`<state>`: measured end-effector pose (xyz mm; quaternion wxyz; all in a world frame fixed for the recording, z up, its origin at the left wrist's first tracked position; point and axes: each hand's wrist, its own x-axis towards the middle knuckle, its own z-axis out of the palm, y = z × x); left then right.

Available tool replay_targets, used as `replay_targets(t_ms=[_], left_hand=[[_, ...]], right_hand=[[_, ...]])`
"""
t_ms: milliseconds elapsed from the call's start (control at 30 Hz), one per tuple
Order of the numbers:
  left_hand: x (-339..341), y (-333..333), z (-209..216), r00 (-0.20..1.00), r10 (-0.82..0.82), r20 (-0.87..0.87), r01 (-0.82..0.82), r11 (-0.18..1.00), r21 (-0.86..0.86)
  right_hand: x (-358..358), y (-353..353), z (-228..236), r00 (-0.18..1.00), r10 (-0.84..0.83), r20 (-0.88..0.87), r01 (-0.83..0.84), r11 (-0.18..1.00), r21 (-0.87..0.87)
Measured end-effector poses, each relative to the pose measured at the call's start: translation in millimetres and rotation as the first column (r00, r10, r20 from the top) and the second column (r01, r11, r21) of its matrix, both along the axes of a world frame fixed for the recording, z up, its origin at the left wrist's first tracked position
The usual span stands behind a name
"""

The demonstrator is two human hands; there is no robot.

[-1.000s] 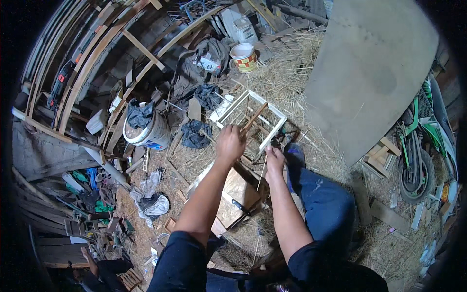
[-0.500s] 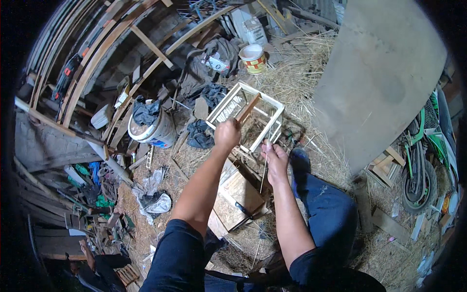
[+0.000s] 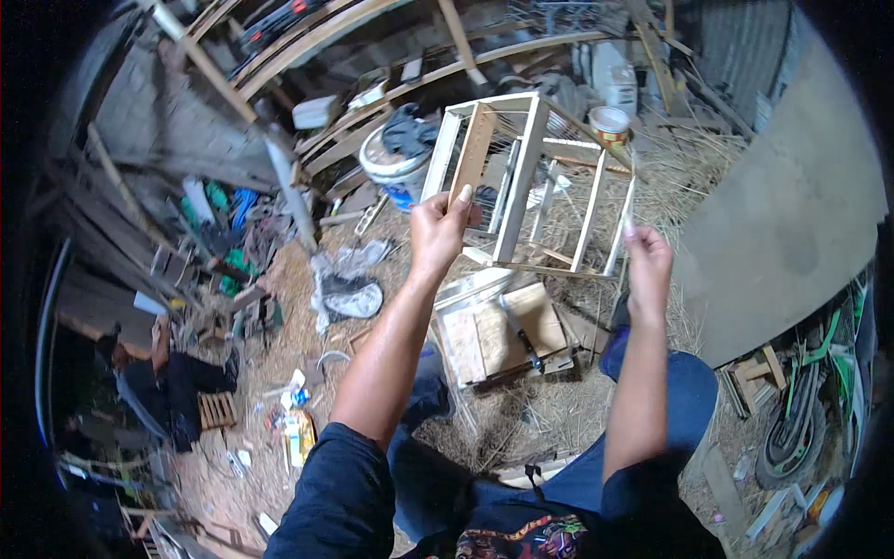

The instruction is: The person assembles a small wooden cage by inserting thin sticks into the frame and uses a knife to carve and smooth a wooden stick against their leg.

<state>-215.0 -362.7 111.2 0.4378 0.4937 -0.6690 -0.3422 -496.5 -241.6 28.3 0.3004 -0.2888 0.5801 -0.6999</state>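
My left hand (image 3: 441, 226) grips a brown slat (image 3: 473, 149) at the near left of a pale wooden cage frame (image 3: 523, 177), holding it up and tilted. Thin wires or rods run across its left part; the right part is open bars. At the frame's right end my right hand (image 3: 647, 256) is closed, thumb and finger pinched by the end bar. What it pinches is too fine to make out. Below the frame sits a wooden block (image 3: 494, 335), with a black-handled knife (image 3: 528, 347) lying on top.
A white bucket (image 3: 396, 166) with dark cloth stands behind left, a smaller bucket (image 3: 610, 124) behind right. Straw covers the floor (image 3: 684, 158). A large grey panel (image 3: 773, 224) leans at right, near a green wheeled machine (image 3: 801, 410). Another person (image 3: 158, 373) sits at lower left.
Both hands have risen and spread apart. The cage frame has been lifted and turned, its open bars now to the right. My view has shifted left; a thin stick hung from my right hand before.
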Motion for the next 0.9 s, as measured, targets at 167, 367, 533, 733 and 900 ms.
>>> replay_targets(t_ms=[167, 367, 533, 733, 900], left_hand=[[81, 62, -7, 0.947, 0.138, -0.291, -0.079, 0.976, 0.205], [149, 117, -53, 0.798, 0.246, -0.551, -0.002, 0.914, 0.405], [178, 143, -96, 0.519, 0.213, -0.828, 0.214, 0.905, 0.367], [182, 157, -143, 0.678, 0.293, -0.675, 0.040, 0.901, 0.432], [182, 169, -189, 0.686, 0.412, -0.600, -0.017, 0.833, 0.553]], right_hand=[[9, 12, 22, 0.990, 0.039, -0.136, -0.041, 0.999, -0.015], [33, 40, 45, 0.958, 0.230, -0.173, -0.228, 0.973, 0.027], [58, 48, 53, 0.911, 0.374, -0.173, -0.359, 0.927, 0.112], [71, 31, 30, 0.869, 0.494, -0.020, -0.484, 0.858, 0.171], [81, 23, -9, 0.858, 0.502, 0.114, -0.511, 0.808, 0.293]])
